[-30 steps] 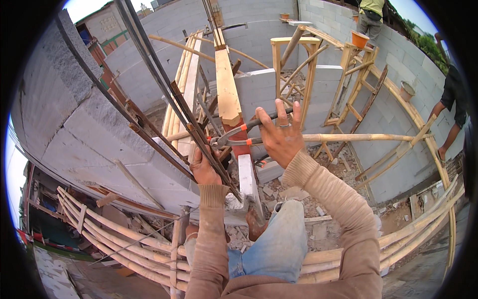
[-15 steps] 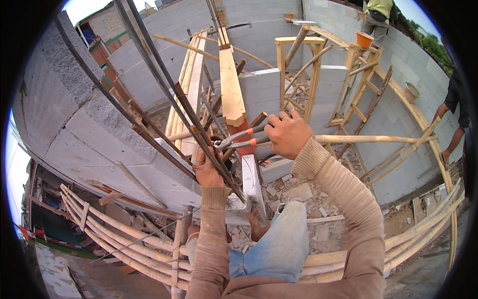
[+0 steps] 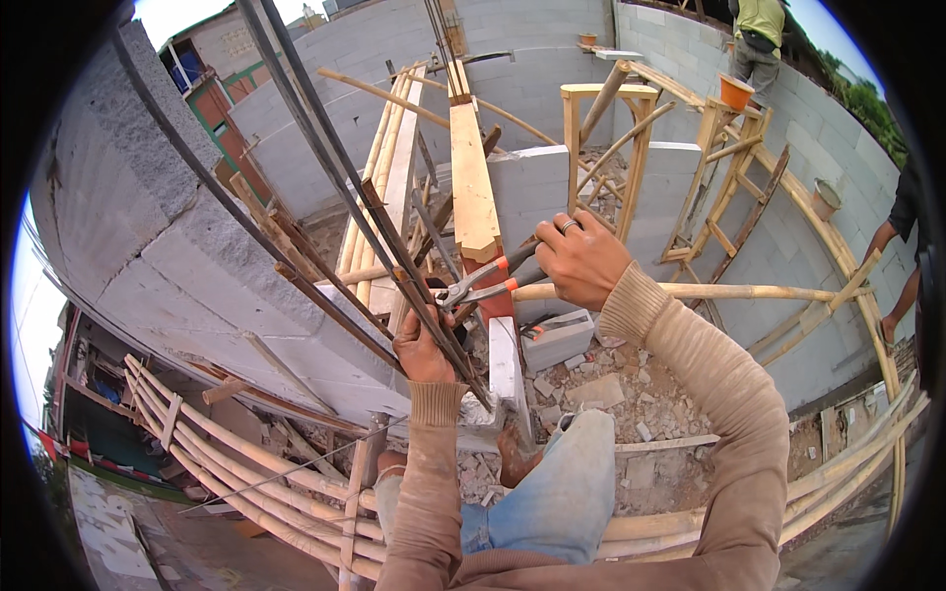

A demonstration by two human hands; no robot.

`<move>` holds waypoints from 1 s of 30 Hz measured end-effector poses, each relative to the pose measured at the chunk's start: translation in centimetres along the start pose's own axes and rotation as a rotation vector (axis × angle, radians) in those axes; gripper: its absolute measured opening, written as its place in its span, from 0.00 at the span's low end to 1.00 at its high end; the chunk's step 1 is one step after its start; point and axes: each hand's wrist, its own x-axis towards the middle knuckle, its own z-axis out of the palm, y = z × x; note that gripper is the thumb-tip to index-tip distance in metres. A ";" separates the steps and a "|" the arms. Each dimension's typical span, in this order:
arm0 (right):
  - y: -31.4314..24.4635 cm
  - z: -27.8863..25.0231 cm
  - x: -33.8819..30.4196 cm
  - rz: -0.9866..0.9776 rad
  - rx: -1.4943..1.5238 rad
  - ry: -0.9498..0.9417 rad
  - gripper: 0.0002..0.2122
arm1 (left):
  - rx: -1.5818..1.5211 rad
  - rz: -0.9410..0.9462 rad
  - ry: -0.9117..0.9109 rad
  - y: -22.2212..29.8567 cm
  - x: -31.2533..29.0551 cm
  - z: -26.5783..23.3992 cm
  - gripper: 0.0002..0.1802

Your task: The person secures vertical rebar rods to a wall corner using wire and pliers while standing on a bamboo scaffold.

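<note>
My right hand [image 3: 589, 258] is closed round the dark handles of a pair of pincers [image 3: 501, 288] with orange bands. Their metal jaws point left and sit at the upright steel bars, just above my left hand [image 3: 426, 347]. That hand is wrapped low round the bundle of rusty steel bars [image 3: 385, 229], which leans up to the left; some of its fingers are hidden behind the bars. Any wire in the jaws is too small to make out. A wooden board [image 3: 476, 187] stands beyond the pincers.
On the left rises a grey block wall [image 3: 227, 295]. Bamboo poles [image 3: 246, 478] run across below me, and one bamboo pole [image 3: 729, 293] crosses at right. Rubble [image 3: 601, 389] covers the ground. An orange bucket [image 3: 735, 94] stands on scaffolding; two other people are at far right.
The pincers' handles have spread wider apart, and the jaws have opened at the bars. The whole view has shifted slightly. My left hand keeps its hold on the bars.
</note>
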 end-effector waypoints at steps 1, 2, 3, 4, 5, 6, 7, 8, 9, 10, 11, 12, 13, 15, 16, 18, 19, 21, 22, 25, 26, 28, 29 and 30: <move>-0.1 0.2 -0.2 0.017 -0.002 0.027 0.08 | -0.004 -0.002 -0.022 0.2 -0.1 0.1 0.10; -0.2 0.3 -0.5 0.023 -0.010 0.019 0.08 | -0.008 -0.004 -0.044 0.3 -0.1 0.3 0.10; -0.2 0.4 -0.7 0.028 -0.018 0.010 0.08 | -0.024 -0.013 -0.054 0.3 0.0 0.2 0.10; -0.2 0.3 -0.9 0.032 -0.025 0.002 0.08 | -0.042 -0.022 -0.064 0.2 0.1 0.2 0.10; -0.2 0.0 -1.0 0.048 -0.019 -0.060 0.07 | -0.059 -0.030 -0.073 0.1 0.2 0.0 0.11; -0.3 -0.3 -1.0 0.064 -0.013 -0.121 0.07 | -0.056 -0.028 -0.085 0.1 0.3 -0.1 0.11; -0.3 -0.6 -1.0 0.081 -0.008 -0.184 0.08 | -0.054 -0.028 -0.097 0.1 0.3 -0.2 0.11; -0.3 -0.7 -1.2 0.082 0.008 -0.177 0.08 | -0.052 -0.028 -0.109 0.0 0.4 -0.3 0.11; -0.2 -0.7 -1.3 0.082 0.023 -0.169 0.08 | -0.066 -0.037 -0.111 -0.1 0.4 -0.4 0.11; -0.2 -0.7 -1.3 0.079 0.040 -0.158 0.09 | -0.078 -0.042 -0.113 -0.1 0.5 -0.5 0.11; -0.1 -0.5 -1.4 0.075 0.042 -0.124 0.09 | -0.090 -0.046 -0.113 -0.1 0.6 -0.6 0.11; 0.0 -0.1 -1.6 0.071 0.044 -0.090 0.09 | -0.087 -0.032 -0.115 -0.1 0.7 -0.7 0.11; 0.1 0.2 -1.8 0.067 0.042 -0.059 0.10 | -0.090 -0.020 -0.119 -0.3 0.7 -0.8 0.11; -0.6 0.9 -2.3 0.285 0.317 -0.250 0.10 | -0.092 -0.024 -0.103 -0.3 0.8 -1.1 0.11; -1.2 1.6 -2.6 0.390 0.454 -0.346 0.10 | -0.093 -0.039 -0.083 -0.4 0.8 -1.6 0.12; -2.0 2.6 -3.1 0.600 0.888 -0.377 0.11 | -0.115 -0.063 -0.061 -0.7 0.8 -0.9 0.12; -2.8 3.1 -3.2 0.701 1.117 -0.383 0.12 | -0.115 -0.068 -0.050 -0.7 0.8 -0.7 0.12; -6.1 3.4 -2.3 0.576 1.156 -0.022 0.14 | -0.110 -0.060 -0.048 -0.1 0.6 -0.7 0.11; -6.7 3.7 -1.3 0.510 1.128 0.111 0.16 | -0.127 -0.060 -0.069 0.1 0.7 -0.6 0.10; -7.8 6.6 1.0 0.336 1.180 0.242 0.22 | -0.123 -0.108 -0.065 0.5 0.3 0.0 0.08; -8.7 6.6 2.2 0.320 1.199 0.285 0.23 | -0.111 -0.115 -0.064 1.0 0.4 -0.3 0.08; -9.3 6.8 2.9 0.308 1.261 0.334 0.20 | -0.111 -0.123 -0.081 0.6 0.5 0.1 0.08; -9.6 6.8 3.2 0.309 1.325 0.345 0.17 | -0.104 -0.118 -0.088 0.6 0.5 0.2 0.08; -9.8 6.7 3.3 0.300 1.329 0.388 0.14 | -0.099 -0.115 -0.095 0.5 0.5 0.2 0.08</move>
